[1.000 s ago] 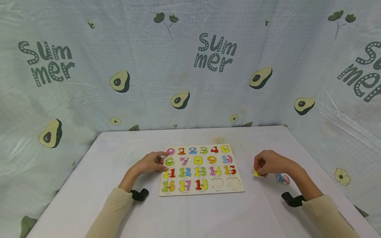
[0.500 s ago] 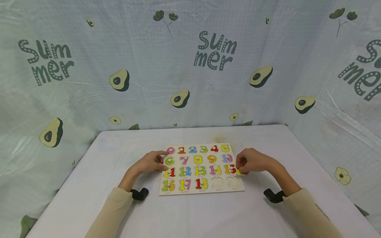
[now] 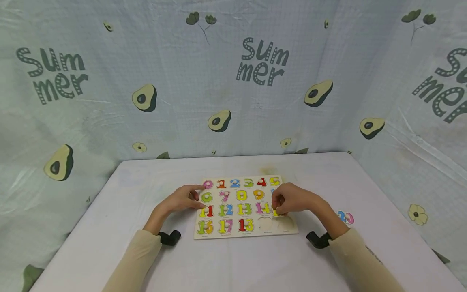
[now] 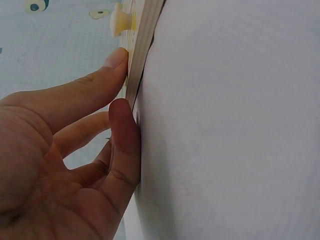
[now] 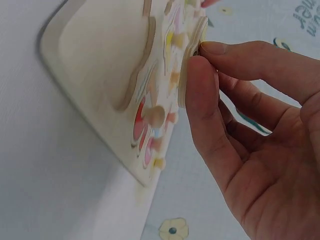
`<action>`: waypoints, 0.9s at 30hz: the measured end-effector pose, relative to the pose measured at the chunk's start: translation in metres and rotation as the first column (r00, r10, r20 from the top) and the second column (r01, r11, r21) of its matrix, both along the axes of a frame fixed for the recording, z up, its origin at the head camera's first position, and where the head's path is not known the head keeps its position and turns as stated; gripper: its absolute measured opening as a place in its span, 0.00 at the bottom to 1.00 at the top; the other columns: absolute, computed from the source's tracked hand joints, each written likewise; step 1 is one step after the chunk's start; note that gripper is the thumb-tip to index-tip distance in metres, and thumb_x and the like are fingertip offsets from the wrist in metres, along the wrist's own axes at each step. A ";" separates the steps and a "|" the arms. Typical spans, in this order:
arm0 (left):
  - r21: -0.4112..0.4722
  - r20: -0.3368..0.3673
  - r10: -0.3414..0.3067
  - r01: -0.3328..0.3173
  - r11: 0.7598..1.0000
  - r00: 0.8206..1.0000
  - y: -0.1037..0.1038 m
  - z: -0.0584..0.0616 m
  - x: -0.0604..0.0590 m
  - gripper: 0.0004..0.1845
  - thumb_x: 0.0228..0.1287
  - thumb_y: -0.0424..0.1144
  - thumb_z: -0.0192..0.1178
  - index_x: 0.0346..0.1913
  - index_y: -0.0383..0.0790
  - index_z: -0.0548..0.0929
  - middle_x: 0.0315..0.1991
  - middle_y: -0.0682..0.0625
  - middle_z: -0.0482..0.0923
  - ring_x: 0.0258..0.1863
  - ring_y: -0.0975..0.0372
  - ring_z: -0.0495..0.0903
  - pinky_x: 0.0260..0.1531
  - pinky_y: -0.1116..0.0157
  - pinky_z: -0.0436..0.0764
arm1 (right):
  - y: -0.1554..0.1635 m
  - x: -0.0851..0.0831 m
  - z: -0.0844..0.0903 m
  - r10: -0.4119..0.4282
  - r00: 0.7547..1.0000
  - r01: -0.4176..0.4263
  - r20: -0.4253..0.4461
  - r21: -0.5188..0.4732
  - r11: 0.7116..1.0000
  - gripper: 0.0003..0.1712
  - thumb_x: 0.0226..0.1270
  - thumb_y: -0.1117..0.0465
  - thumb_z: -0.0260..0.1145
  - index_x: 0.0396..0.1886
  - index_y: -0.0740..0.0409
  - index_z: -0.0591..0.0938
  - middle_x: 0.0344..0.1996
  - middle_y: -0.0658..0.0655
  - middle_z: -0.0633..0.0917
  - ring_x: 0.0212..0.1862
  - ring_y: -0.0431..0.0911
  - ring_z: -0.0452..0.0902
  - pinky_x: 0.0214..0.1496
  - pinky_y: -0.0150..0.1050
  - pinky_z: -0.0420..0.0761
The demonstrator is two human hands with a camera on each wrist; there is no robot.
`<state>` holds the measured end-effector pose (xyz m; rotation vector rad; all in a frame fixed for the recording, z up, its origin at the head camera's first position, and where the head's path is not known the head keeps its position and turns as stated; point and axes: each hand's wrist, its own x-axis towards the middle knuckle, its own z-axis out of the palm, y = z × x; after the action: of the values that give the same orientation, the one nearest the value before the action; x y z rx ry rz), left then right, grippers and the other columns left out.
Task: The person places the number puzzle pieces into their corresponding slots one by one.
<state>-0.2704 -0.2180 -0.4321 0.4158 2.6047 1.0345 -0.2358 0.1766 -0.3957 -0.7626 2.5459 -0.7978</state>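
The wooden number puzzle board (image 3: 233, 236) lies mid-table, its colourful number pieces set in rows. My left hand (image 3: 181, 198) is at the board's left side, index finger by the pink 0 and thumb by the 11. In the left wrist view the thumb rests on the board's edge (image 4: 145, 42), with a curled finger right beneath it. My right hand (image 3: 293, 198) pinches a number puzzle piece (image 5: 185, 82), partly yellow, between thumb and finger. It is over the board's right side, covering the 15 and part of the 10. Most of the held piece is hidden by the fingers.
A blue and pink 20 piece (image 3: 345, 217) lies on the white table to the right, beside my right wrist. Two bare recesses (image 3: 265, 223) are at the right end of the bottom row. A patterned curtain (image 3: 233, 81) hangs behind the table.
My right hand has carried the number piece leftward from the table at the right to over the board's right side. My left hand has kept its place at the board's left edge.
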 end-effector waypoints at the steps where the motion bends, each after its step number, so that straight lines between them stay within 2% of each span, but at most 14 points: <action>1: -0.001 0.002 0.003 -0.003 1.000 1.000 0.000 0.000 0.000 0.39 0.61 0.39 0.75 0.73 0.36 0.72 0.42 0.45 0.76 0.39 0.57 0.73 0.37 0.64 0.72 | -0.003 0.000 0.000 0.005 1.000 -0.005 0.002 0.000 1.000 0.04 0.57 0.70 0.71 0.28 0.58 0.84 0.22 0.48 0.82 0.24 0.39 0.76 0.30 0.33 0.80; 12: 0.003 0.003 -0.003 0.003 1.000 1.000 -0.001 0.001 -0.001 0.39 0.61 0.39 0.74 0.74 0.36 0.72 0.42 0.45 0.76 0.39 0.57 0.73 0.38 0.64 0.72 | -0.026 0.002 -0.006 0.036 0.999 -0.036 0.007 0.023 0.999 0.07 0.59 0.69 0.73 0.26 0.54 0.84 0.22 0.47 0.82 0.24 0.39 0.76 0.30 0.32 0.80; 27: 0.006 -0.002 -0.007 0.007 1.000 1.000 -0.001 0.001 -0.001 0.38 0.61 0.38 0.74 0.74 0.35 0.72 0.42 0.45 0.76 0.39 0.57 0.73 0.38 0.64 0.71 | -0.040 0.011 -0.015 0.058 0.998 -0.059 0.022 0.046 0.997 0.10 0.59 0.69 0.73 0.25 0.52 0.83 0.23 0.47 0.81 0.27 0.41 0.77 0.30 0.33 0.80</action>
<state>-0.2715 -0.2188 -0.4308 0.4269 2.6008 1.0398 -0.2249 0.1369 -0.4107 -0.8059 2.5024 -0.7215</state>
